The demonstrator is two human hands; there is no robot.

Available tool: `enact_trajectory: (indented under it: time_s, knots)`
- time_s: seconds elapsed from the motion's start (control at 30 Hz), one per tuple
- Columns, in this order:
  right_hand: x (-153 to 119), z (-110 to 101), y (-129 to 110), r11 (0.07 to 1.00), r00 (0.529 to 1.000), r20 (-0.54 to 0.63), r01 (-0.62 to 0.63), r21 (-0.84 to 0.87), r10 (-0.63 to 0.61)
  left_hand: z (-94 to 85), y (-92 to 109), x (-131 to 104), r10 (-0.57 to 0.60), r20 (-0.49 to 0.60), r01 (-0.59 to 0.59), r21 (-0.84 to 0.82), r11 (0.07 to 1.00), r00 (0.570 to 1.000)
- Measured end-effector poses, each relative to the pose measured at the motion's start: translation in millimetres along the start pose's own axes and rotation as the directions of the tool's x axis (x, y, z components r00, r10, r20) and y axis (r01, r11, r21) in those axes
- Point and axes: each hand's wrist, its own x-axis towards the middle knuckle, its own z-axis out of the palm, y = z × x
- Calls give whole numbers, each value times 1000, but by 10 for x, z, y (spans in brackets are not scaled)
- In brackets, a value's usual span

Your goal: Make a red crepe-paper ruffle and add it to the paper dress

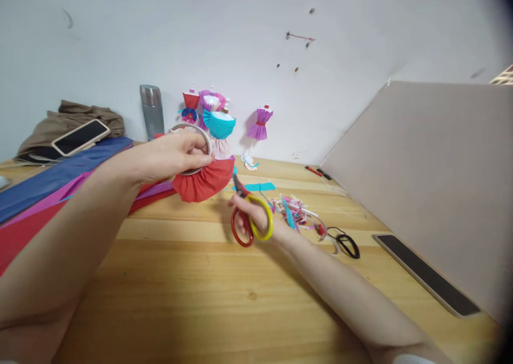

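Observation:
My left hand (178,149) is closed, with its fingers through a ring that looks like a roll of tape (209,142) and its thumb against the rim. A red pleated paper piece (202,182) fans out just below those fingers, apparently pinched by them. Scissors (262,227) with one red and one yellow handle are in my right hand (253,212), their blades pointing up toward the red piece's right end. Small dress forms in paper outfits, one turquoise (222,123) and one purple (261,122), stand behind my hands.
Paper scraps (294,214) and a black cord loop (348,245) lie right of my right hand. Coloured paper sheets (80,177), a phone (81,138) and a grey bottle (152,113) are at left. A dark flat bar (425,273) lies by the right-hand panel (433,166).

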Motion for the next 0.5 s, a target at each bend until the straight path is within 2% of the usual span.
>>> enact_trajectory:
  time_s: [0.03, 0.07, 0.13, 0.2, 0.23, 0.33, 0.5]
  knots:
    - [-20, -4, 5, 980, 998, 63, 8, -200, 4, -20, -5, -10, -8, -14, 7, -6, 1000, 1000]
    - [-45, -1, 7, 914, 993, 115, 35, -404, 13, -38, -10, -22, -13, -33, 13, -5, 1000, 999]
    - [-94, 19, -2, 697, 988, 156, 107, -709, 7, -63, -8, -51, -17, -64, 18, 14, 1000, 998]
    - [-127, 41, -22, 514, 990, 144, 118, -850, 10, -74, 12, -82, -6, -69, 8, 33, 999, 998]
    - [-138, 47, -35, 462, 990, 136, 109, -880, 24, -75, 28, -97, -2, -64, 5, 38, 999, 998]
    - [-155, 24, -84, 430, 978, 188, 133, -893, 86, -66, 88, -128, -20, -53, 22, 42, 999, 998]
    - [-165, -57, -135, 544, 936, 314, 184, -818, 157, -49, 145, -149, -49, -40, 50, 22, 999, 998]
